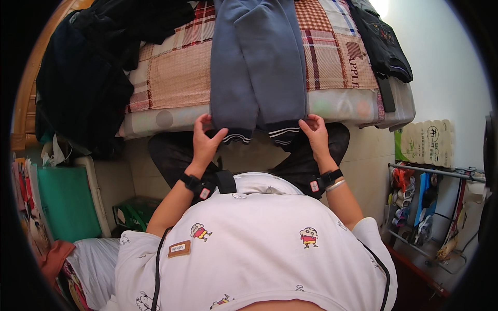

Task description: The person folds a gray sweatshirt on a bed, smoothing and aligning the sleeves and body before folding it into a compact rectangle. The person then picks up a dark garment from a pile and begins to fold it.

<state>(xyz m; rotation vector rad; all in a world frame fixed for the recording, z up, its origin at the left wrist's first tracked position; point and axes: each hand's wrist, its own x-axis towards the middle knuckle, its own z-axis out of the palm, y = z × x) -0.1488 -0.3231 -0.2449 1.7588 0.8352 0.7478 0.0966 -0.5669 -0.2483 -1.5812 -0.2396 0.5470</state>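
A pair of grey-blue sweatpants (pixel 249 66) lies lengthwise over the bed edge before me, with its ribbed dark cuffs (pixel 284 132) towards me. White stripes run round both cuffs. My left hand (pixel 207 142) is at the left leg's hem, thumb over the cuff and fingers spread along the outer edge. At the right leg's outer edge is my right hand (pixel 316 136), its thumb tip at the cuff and its fingers apart from the thumb. Neither hand is closed round the fabric. Under the sweatpants is a patchwork plaid bed cover (pixel 179 77).
Dark clothes (pixel 81 77) are heaped on the bed's left side. Folded black garments (pixel 385 42) lie at its right edge. On the right, a wrapped pack of paper rolls (pixel 424 144) sits above a metal shoe rack (pixel 428 173). A green panel (pixel 68 202) stands at left.
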